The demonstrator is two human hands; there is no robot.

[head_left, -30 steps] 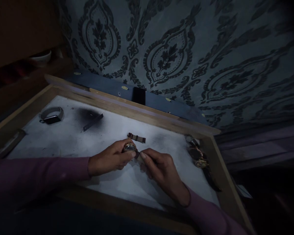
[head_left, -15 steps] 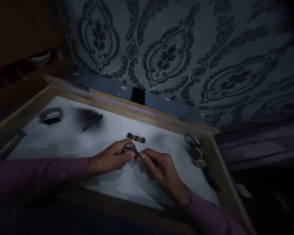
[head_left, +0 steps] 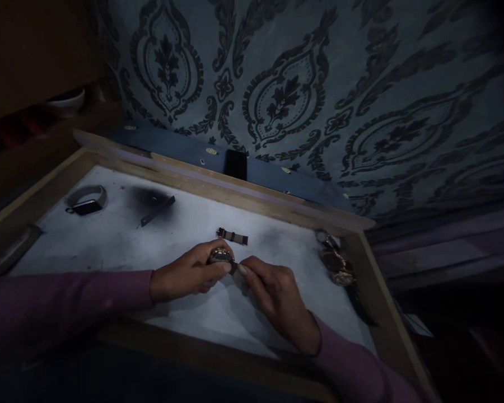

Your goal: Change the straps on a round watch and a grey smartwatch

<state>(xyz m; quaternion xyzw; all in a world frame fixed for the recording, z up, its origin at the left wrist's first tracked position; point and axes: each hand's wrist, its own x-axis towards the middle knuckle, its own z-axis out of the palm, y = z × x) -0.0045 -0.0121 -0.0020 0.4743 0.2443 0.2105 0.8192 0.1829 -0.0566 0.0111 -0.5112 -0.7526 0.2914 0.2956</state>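
Observation:
My left hand is closed around a wristwatch with a shiny gold-toned case, thumb along its near edge. Just right of the case, the thumb and forefinger of my right hand pinch the end of a short dark watch strap. How that strap joins the case is too small and dark to make out. Beyond my hands, a separate strap piece with a buckle lies on the white surface, brown at its ends and pale in the middle.
A wooden rim surrounds the white surface. At left lie a smartwatch with a grey band and a thin flat dark strip. Several watches line the right side. A black phone rests on the blue ledge by the wall.
My right hand has shifted slightly left and turned at the strap, its lower fingers curling in. The left hand still holds the watch in nearly the same place.

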